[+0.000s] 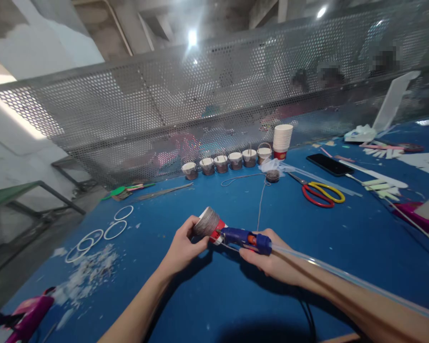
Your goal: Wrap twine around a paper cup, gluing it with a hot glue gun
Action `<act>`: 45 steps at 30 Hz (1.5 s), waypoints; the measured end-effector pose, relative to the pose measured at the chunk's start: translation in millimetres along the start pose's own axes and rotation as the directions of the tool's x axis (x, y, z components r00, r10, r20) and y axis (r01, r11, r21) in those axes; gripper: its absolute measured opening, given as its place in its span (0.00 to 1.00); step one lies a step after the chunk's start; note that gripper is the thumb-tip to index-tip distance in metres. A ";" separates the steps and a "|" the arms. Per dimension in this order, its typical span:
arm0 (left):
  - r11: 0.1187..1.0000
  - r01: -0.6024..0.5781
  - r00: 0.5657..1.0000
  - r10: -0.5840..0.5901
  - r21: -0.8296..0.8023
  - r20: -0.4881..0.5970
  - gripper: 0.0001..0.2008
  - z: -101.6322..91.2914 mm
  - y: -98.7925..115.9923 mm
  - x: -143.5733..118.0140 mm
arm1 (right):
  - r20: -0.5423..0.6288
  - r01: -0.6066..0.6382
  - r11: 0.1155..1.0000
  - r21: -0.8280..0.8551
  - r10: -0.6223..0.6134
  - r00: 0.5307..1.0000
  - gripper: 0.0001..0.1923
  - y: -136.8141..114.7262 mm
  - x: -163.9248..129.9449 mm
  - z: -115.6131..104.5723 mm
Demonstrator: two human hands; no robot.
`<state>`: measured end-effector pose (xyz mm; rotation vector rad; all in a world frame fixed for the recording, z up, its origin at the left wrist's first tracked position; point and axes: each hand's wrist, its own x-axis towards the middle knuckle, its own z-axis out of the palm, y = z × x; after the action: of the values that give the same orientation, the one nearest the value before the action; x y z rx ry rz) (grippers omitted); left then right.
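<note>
While the left hand [186, 240] is gripping a paper cup [209, 224] on its side, fingers curled closed around the twine-wrapped wall, the right hand [268, 255] is wrapping shut around a blue glue gun [245, 237] and pressing its nozzle toward the cup's red band. Both are hovering just above the blue table [207, 295], near the front edge. A clear glue stick [325, 267] is trailing back from the gun along the right forearm. Judged step: gluing the twine wrap onto the cup wall. The next move is likely calling for a small bead at the wrap's edge, then turning the cup with the left hand while keeping fingertips off hot glue.

Farther out, a loose length of twine [260, 200] is running from the cup area up to a small spool [272, 176]. Red-and-yellow scissors [321, 193] are lying right of it, a black phone [329, 164] beyond. White rings [115, 229] are lying at left, above a patch of white scraps [89, 274]. At the back, a row of finished cups [227, 162] is standing against the perforated metal screen [146, 105], beside a stack of plain cups [282, 140].
</note>
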<state>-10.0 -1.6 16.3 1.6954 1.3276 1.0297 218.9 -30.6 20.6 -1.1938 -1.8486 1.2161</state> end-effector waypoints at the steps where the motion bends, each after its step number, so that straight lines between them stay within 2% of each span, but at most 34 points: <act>1: 1.000 0.001 1.000 -0.001 -0.004 0.001 0.08 0.0 0.9 -0.1 | -0.001 -0.001 1.000 0.000 0.001 1.000 0.12 -0.7 -0.4 0.0; 6: 1.000 -0.015 1.000 0.015 0.000 0.002 0.08 -1.1 -2.3 0.5 | -0.017 -0.042 0.998 0.054 0.043 0.999 0.15 4.2 3.9 -2.6; 12: 0.999 -0.048 0.999 0.048 -0.011 0.021 0.08 -3.3 -10.4 1.2 | 0.022 -0.213 0.969 0.125 0.212 0.977 0.17 7.5 15.0 -10.6; 16: 0.998 -0.003 1.000 0.003 -0.070 0.010 0.09 -2.8 -5.2 0.8 | 0.042 -0.242 0.942 0.233 0.239 0.970 0.17 9.9 20.2 -17.2; 19: 0.992 0.060 0.998 -0.061 -0.108 -0.001 0.09 0.0 2.4 0.8 | -0.075 -0.170 0.948 0.267 0.197 0.978 0.15 15.2 23.1 -18.9; 23: 0.989 0.113 0.993 -0.115 -0.098 -0.020 0.09 4.8 7.9 0.1 | -0.224 -0.032 0.980 0.197 0.077 0.972 0.10 21.7 24.6 -17.1; 28: 0.985 0.148 0.989 -0.145 -0.089 0.037 0.09 9.7 10.8 -3.8 | -0.301 0.139 0.990 0.035 -0.122 0.946 0.09 22.2 22.9 -19.7; 31: 0.982 0.165 0.985 -0.158 -0.096 0.072 0.09 11.7 13.2 -5.8 | -0.289 0.193 0.977 -0.087 -0.211 0.934 0.11 25.4 23.7 -22.0; 34: 0.978 0.187 0.980 -0.179 -0.089 0.093 0.08 12.3 14.5 -6.7 | -0.271 0.220 0.961 -0.167 -0.259 0.927 0.13 31.8 25.4 -21.4; 37: 0.976 0.199 0.975 -0.188 -0.084 0.121 0.08 12.2 14.0 -6.8 | -0.310 0.210 0.956 -0.205 -0.266 0.913 0.13 33.9 25.5 -19.6; 45: 0.977 0.204 0.963 -0.188 -0.061 0.194 0.09 15.2 16.0 -8.6 | -0.389 0.187 0.963 -0.196 -0.252 0.886 0.12 22.9 21.4 -18.6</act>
<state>8.8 -14.2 23.3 1.5256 1.2844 0.7792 234.0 -0.3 7.0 -1.1751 -1.7172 0.6443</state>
